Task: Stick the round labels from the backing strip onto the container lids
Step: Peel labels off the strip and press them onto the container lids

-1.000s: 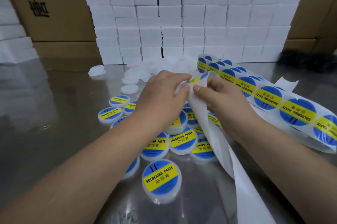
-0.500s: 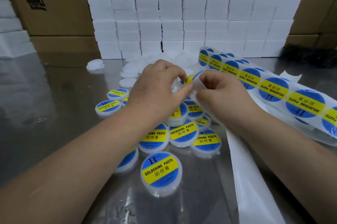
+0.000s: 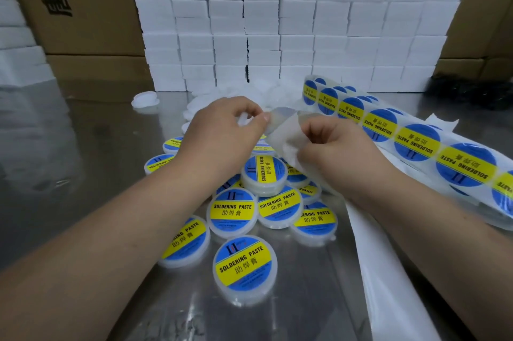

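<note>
Left hand (image 3: 222, 132) pinching blurred label (image 3: 281, 116), print hidden

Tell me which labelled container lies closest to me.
The labelled container at the very front, its SOLDERING PASTE label fully readable; all the others lie farther back in the pile.

Left hand (image 3: 222, 129) and right hand (image 3: 330, 143): both bare. Behind each hand, a bare forearm extends to the edge of view: left forearm (image 3: 111, 243), right forearm (image 3: 430, 224). Visible left-hand fingernail (image 3: 265, 118): short, plain.
</note>
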Demonstrator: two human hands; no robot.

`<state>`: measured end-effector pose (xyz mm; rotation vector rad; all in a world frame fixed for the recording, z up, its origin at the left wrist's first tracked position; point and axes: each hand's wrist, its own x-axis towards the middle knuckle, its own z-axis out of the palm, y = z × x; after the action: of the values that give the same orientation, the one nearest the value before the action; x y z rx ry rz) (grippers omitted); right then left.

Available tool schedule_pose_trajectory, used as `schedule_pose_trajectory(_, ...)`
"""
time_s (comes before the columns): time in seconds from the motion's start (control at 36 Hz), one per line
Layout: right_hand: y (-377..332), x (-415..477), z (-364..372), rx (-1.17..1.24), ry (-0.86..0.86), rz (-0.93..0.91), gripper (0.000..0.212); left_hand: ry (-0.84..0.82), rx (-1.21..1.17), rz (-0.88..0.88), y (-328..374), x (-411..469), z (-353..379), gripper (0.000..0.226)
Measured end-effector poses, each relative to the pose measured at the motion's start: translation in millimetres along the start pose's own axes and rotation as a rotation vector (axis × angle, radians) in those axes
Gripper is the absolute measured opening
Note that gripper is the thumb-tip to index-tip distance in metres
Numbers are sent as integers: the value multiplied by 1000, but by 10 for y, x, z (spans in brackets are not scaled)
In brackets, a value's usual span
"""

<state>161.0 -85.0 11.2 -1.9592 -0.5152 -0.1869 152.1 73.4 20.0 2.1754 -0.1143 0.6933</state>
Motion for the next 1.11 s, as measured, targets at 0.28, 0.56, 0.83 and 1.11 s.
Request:
schedule_pose_trajectory(0.28, 32, 35, -17, -63, 141, -4, 60, 229, -22, -86, -57, 58, -46, 22)
schedule_pose_trajectory(0.56, 32, 3, -53, -180, 283, -160, 73, 239, 35, -29, -58, 27, -64, 23)
schedule_pose_trajectory(0.83, 13, -9, -18, -60, 183, -137, 47, 251, 121, 48, -53, -8, -50, 20)
schedule_pose_trajectory(1.11, -28, -7, -60, 162, 242, 71, 44, 234, 143, 174, 4, -50, -42, 27)
